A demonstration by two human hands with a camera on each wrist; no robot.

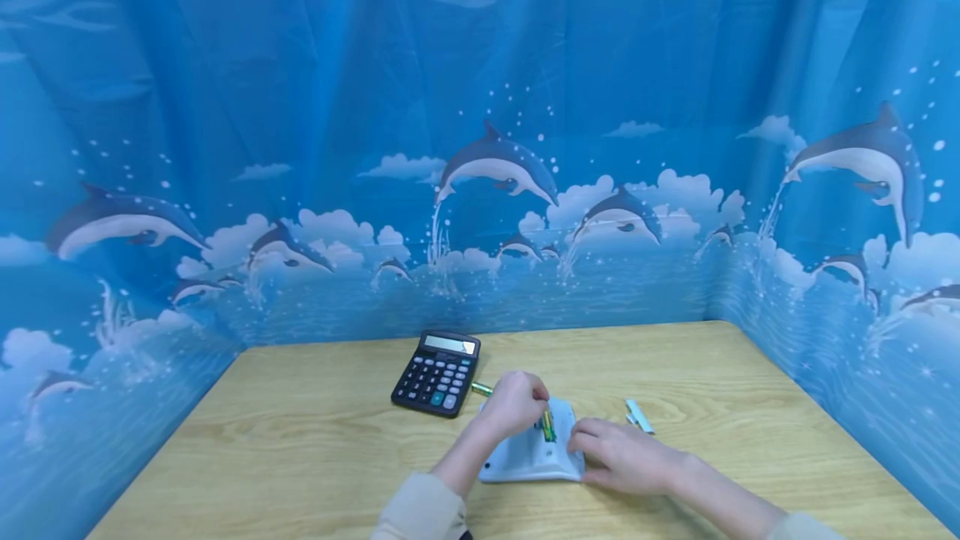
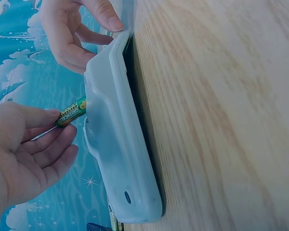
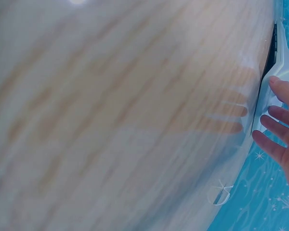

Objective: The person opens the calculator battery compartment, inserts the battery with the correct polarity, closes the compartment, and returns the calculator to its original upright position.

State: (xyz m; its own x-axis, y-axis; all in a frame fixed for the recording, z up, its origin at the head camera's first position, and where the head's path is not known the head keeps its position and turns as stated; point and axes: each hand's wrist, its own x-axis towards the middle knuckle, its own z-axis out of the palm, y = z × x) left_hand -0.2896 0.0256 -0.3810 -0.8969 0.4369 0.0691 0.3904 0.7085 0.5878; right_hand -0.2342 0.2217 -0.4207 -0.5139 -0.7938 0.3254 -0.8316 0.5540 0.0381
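A pale blue plastic device lies back side up on the table, with an opening in its back. My left hand pinches a green battery between thumb and fingers, tilted, its far end at the opening. The battery's lettering faces the left wrist camera. On the other side, my right hand holds the device's right edge, the thumb on the near corner and the fingers towards the top side. The far part of the opening is hidden behind my left hand in the head view.
A black calculator lies face up behind and to the left. Another green battery lies by its right side, partly behind my left hand. A small pale blue cover rests beyond my right hand. A dolphin-print curtain surrounds the wooden table.
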